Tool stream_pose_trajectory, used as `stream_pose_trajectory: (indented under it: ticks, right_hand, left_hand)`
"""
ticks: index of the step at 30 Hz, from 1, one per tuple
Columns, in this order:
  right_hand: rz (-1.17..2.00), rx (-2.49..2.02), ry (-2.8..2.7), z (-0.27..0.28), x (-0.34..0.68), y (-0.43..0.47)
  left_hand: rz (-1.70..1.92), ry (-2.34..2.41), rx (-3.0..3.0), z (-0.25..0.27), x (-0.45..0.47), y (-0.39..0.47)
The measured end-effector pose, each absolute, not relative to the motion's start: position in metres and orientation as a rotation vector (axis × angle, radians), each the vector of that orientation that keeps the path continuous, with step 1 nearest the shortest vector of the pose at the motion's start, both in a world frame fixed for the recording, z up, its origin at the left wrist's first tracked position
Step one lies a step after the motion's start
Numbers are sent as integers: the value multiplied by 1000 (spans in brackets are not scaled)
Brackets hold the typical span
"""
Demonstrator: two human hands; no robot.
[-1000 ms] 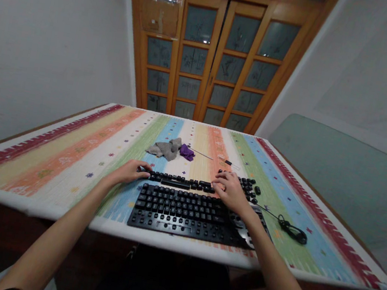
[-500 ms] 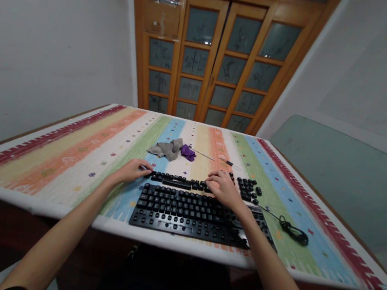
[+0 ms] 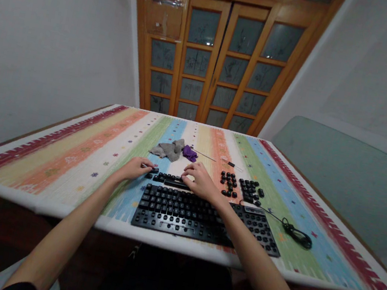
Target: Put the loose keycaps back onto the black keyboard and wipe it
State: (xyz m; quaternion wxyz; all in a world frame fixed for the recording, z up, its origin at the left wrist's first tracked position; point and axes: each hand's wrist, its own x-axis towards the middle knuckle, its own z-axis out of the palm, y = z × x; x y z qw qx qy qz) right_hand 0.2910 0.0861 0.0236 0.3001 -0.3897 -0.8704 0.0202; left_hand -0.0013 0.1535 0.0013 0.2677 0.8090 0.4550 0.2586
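Note:
A black keyboard (image 3: pixel 182 212) lies near the table's front edge, with many keys in its upper rows and bare switches in the front row and at the right. Behind it is a row of loose black keycaps (image 3: pixel 168 177), with a long spacebar keycap (image 3: pixel 176 184) in front. My left hand (image 3: pixel 133 168) is at the row's left end, its thumb and forefinger closed on a small keycap. My right hand (image 3: pixel 200 182) reaches over the row, fingertips and thumb closing around a keycap, partly hidden. My right hand covers the row's right end.
More loose keycaps (image 3: pixel 248 190) lie in groups behind the keyboard's right side. Farther back are a grey cloth (image 3: pixel 170 150), a purple cloth (image 3: pixel 189 153), a thin rod (image 3: pixel 203 154) and a small black-and-clear tool (image 3: pixel 231 164). A coiled cable (image 3: pixel 296 235) rests at the right on the striped tablecloth (image 3: pixel 69 154).
My right hand has moved left along the keycap row, uncovering loose keycaps at the right. My left hand has stayed at the left end. The view has shifted slightly.

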Motion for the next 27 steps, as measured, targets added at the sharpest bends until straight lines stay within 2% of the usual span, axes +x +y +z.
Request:
stream_pose_trajectory:
  ticks: [14, 19, 22, 27]
  right_hand:
    - [116, -1178, -2499, 22, 230, 122]
    - [142, -1277, -2547, 15, 219, 137]
    - [164, -1326, -2578, 14, 215, 142]
    - [191, -1401, -2603, 15, 211, 143]
  left_hand:
    - [857, 1281, 2175, 2, -2, 147]
    - [1022, 1265, 2199, 9, -13, 104]
    - [1124, 1086, 2319, 10, -16, 67]
    - [1105, 908, 2412, 0, -14, 19]
